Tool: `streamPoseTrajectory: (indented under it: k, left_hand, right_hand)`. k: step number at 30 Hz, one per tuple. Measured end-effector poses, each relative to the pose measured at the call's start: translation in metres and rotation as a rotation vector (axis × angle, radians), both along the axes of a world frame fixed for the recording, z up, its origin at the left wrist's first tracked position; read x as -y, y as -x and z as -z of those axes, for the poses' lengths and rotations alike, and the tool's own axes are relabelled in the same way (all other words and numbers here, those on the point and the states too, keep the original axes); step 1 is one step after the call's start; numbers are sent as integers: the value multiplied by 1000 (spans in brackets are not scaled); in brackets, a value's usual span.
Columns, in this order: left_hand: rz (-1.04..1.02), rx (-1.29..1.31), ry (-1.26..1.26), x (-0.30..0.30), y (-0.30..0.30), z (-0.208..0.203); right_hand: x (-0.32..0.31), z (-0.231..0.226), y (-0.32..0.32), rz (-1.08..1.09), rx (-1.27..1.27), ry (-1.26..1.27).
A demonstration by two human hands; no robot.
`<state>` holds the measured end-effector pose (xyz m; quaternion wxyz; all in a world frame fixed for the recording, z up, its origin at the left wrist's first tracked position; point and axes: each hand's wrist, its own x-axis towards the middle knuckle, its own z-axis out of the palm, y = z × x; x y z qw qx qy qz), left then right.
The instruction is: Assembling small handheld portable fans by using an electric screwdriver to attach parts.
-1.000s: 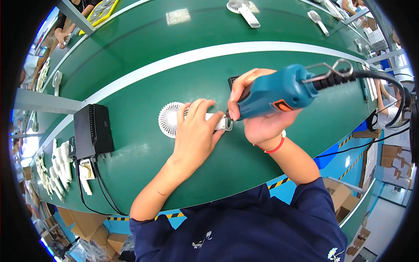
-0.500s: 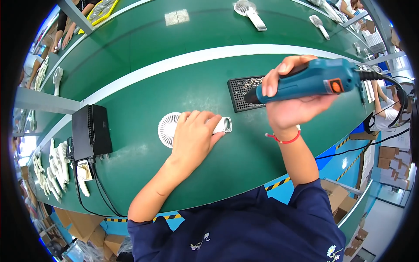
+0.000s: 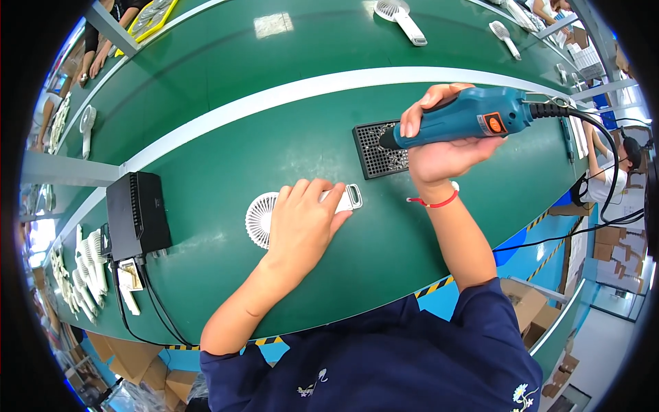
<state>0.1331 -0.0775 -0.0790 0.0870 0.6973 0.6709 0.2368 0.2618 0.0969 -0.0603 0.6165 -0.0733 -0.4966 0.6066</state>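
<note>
The white fan (image 3: 263,217) on the bench (image 3: 206,281) looks light and stiff, its ribbed grille (image 3: 255,226) likely fragile, so best held by the handle (image 3: 345,200), where the left hand (image 3: 302,221) is clamped, the right hand (image 3: 445,156) wrapped round a teal power screwdriver (image 3: 470,121) over the black tray (image 3: 360,154)

Bright light covers my green workbench (image 3: 206,288), leaving a rectangular glare (image 3: 273,25) beyond the white strip (image 3: 343,75); my left hand (image 3: 302,223) looks crisp, while straight edges bend toward the black rim (image 3: 12,206).
</note>
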Motion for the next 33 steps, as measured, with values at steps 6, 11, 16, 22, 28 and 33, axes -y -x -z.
streamPoseTrajectory:
  k: [6,11,16,22,28,33]
  left_hand:
    - [-58,139,-43,-1,5,-7]
    - [-32,112,0,1,17,-18]
    - [-1,46,179,4,15,-11]
    - [-53,225,-82,-1,14,-8]
    - [-63,596,-178,-5,9,-25]
    - [-57,597,-224,-2,8,-25]
  right_hand:
    - [-2,-18,-7,-90,-120,-19]
    - [-13,-14,2,1,-95,20]
    - [-18,-6,10,62,-48,63]
    - [-12,-20,0,-1,-159,3]
    - [25,-70,-17,-223,-249,36]
    - [41,-71,-13,-283,-204,-13]
